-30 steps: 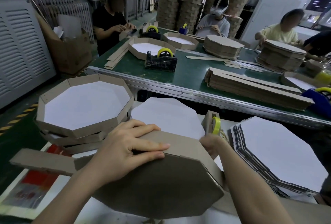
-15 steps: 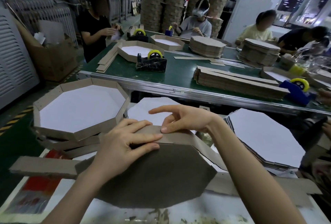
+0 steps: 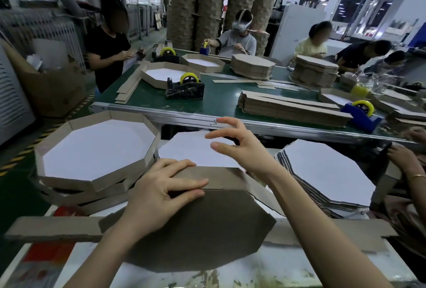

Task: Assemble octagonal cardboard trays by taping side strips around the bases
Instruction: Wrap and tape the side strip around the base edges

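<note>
A brown octagonal base (image 3: 202, 230) stands tilted on the white worktable, its grey-brown back toward me. A cardboard side strip (image 3: 221, 178) is folded along its top edge and trails flat to the left (image 3: 53, 227) and right. My left hand (image 3: 161, 193) presses flat on the strip and base at the top left corner. My right hand (image 3: 239, 147) hovers above the top edge, fingers spread and curled, holding nothing I can see. A white octagon (image 3: 189, 151) lies behind the base.
Finished trays (image 3: 96, 149) are stacked at the left. A pile of white-faced octagons (image 3: 322, 172) lies at the right, with another person's hand (image 3: 401, 158) beside it. Beyond runs a green conveyor table (image 3: 221, 101) with tape dispensers (image 3: 185, 87), strip piles and several workers.
My right hand came from the far right side to the strip's top edge, pressed there, and has now lifted off and opened above it. My left hand stayed pressing on the strip.
</note>
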{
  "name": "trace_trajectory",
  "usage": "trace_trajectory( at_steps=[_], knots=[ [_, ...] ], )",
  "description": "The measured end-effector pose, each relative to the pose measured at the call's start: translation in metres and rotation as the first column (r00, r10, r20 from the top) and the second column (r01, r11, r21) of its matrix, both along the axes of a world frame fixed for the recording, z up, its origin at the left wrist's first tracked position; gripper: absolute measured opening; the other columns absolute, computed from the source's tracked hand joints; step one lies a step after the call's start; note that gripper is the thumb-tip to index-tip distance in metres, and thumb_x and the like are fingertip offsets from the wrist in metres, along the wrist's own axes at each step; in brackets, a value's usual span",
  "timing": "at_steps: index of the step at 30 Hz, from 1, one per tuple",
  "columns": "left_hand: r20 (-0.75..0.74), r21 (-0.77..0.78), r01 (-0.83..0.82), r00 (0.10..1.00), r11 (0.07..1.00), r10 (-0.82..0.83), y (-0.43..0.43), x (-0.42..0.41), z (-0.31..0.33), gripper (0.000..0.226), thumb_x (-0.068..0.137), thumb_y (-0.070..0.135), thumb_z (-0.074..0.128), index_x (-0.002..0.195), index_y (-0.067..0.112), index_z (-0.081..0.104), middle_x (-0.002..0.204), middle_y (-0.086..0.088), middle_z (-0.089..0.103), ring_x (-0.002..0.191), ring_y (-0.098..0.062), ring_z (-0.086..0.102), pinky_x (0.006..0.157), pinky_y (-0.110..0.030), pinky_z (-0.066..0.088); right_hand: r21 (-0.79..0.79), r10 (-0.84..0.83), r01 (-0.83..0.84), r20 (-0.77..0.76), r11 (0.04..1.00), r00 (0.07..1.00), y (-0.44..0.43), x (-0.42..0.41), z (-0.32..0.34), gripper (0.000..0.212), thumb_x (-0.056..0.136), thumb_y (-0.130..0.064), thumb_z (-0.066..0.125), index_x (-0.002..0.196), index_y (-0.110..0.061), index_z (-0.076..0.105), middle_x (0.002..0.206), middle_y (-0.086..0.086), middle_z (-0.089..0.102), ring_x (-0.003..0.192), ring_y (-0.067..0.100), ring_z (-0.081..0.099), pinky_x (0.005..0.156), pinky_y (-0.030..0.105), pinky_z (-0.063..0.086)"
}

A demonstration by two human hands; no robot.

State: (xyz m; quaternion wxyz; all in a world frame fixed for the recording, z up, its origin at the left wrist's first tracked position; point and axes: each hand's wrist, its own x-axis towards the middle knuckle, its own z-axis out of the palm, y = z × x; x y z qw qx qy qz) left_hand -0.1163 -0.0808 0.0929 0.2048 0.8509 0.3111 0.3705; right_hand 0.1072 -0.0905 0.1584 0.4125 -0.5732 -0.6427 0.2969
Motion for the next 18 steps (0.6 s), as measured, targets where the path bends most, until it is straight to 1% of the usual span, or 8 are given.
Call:
trace_trajectory(
  at_steps=[2, 4, 6, 8, 10, 12, 14, 18],
  knots=[
    [-0.002, -0.007, -0.009, 1.000, 1.000, 0.009, -0.001, -0.001, 0.001, 0.024, 0.079, 0.064, 0.056, 0.101, 0.060, 0.064, 0.125, 0.027, 0.056, 0.116, -0.001, 0.046, 0.087, -0.029, 0.046, 0.037, -0.014, 0.015, -0.036, 0.999, 0.999, -0.001, -0.002, 0.004, 0.013, 0.091, -0.017, 0.070, 0.095, -0.027, 0.077, 0.132, -0.017, 0.051, 0.128, 0.005, 0.048, 0.110, 0.044, 0.040],
    [0.004, -0.001, -0.010, 1.000, 1.000, 0.010, -0.001, -0.001, 0.002, 0.027, 0.078, 0.067, 0.051, 0.101, 0.060, 0.064, 0.124, 0.027, 0.056, 0.115, -0.001, 0.046, 0.087, -0.026, 0.045, 0.062, -0.016, 0.018, -0.040, 0.998, 0.999, -0.001, -0.004, 0.007, 0.013, 0.091, -0.015, 0.069, 0.092, -0.025, 0.077, 0.126, -0.014, 0.058, 0.122, 0.007, 0.054, 0.107, 0.043, 0.044],
    [0.004, 0.000, -0.010, 1.000, 1.000, 0.010, -0.002, 0.000, 0.002, 0.029, 0.078, 0.068, 0.048, 0.101, 0.061, 0.064, 0.124, 0.026, 0.057, 0.115, -0.001, 0.046, 0.087, -0.024, 0.044, 0.074, -0.021, 0.025, -0.047, 0.997, 0.999, -0.001, -0.005, 0.007, 0.012, 0.092, -0.014, 0.069, 0.091, -0.024, 0.076, 0.118, -0.011, 0.065, 0.113, 0.007, 0.060, 0.100, 0.038, 0.048],
    [0.003, -0.001, -0.013, 1.000, 1.000, 0.013, -0.002, 0.000, 0.002, 0.031, 0.078, 0.068, 0.047, 0.102, 0.060, 0.064, 0.125, 0.024, 0.058, 0.115, -0.002, 0.046, 0.087, -0.024, 0.044, 0.076, -0.029, 0.033, -0.056, 0.997, 0.998, -0.003, -0.005, 0.006, 0.013, 0.092, -0.014, 0.068, 0.089, -0.025, 0.075, 0.106, -0.009, 0.071, 0.101, 0.007, 0.064, 0.089, 0.031, 0.050],
    [-0.007, -0.004, -0.010, 1.000, 1.000, 0.010, -0.002, -0.001, 0.001, 0.032, 0.079, 0.068, 0.046, 0.104, 0.059, 0.063, 0.126, 0.023, 0.058, 0.115, -0.004, 0.047, 0.087, -0.028, 0.046, 0.077, -0.022, 0.026, -0.051, 0.997, 0.998, -0.006, -0.007, 0.007, 0.014, 0.093, -0.013, 0.067, 0.089, -0.025, 0.074, 0.091, -0.008, 0.074, 0.087, 0.004, 0.066, 0.076, 0.018, 0.048],
    [-0.017, 0.008, -0.003, 1.000, 1.000, 0.003, 0.000, -0.001, 0.002, 0.033, 0.081, 0.066, 0.045, 0.107, 0.057, 0.063, 0.126, 0.022, 0.059, 0.115, -0.006, 0.047, 0.087, -0.030, 0.047, 0.068, -0.016, 0.020, -0.066, 0.998, 0.998, -0.010, -0.009, 0.009, 0.013, 0.093, -0.011, 0.066, 0.089, -0.022, 0.073, 0.078, -0.004, 0.073, 0.071, 0.002, 0.063, 0.063, 0.012, 0.044],
    [-0.027, 0.024, -0.002, 1.000, 1.000, 0.003, 0.001, 0.000, 0.003, 0.034, 0.082, 0.064, 0.045, 0.109, 0.055, 0.063, 0.125, 0.021, 0.059, 0.114, -0.007, 0.048, 0.086, -0.032, 0.048, 0.031, -0.034, 0.036, -0.065, 0.999, 0.997, -0.012, -0.011, 0.011, 0.012, 0.094, -0.013, 0.066, 0.090, -0.021, 0.073, 0.071, 0.001, 0.068, 0.057, 0.002, 0.054, 0.054, 0.016, 0.041],
    [-0.038, 0.032, -0.006, 0.999, 0.999, 0.007, 0.003, 0.001, 0.003, 0.035, 0.083, 0.063, 0.045, 0.111, 0.053, 0.063, 0.125, 0.017, 0.061, 0.113, -0.010, 0.049, 0.086, -0.035, 0.049, -0.036, -0.124, 0.123, -0.017, 0.992, 0.992, -0.018, -0.018, 0.015, 0.008, 0.094, -0.018, 0.066, 0.093, -0.021, 0.074, 0.066, -0.004, 0.068, 0.046, 0.000, 0.045, 0.045, 0.013, 0.036]
  ],
)
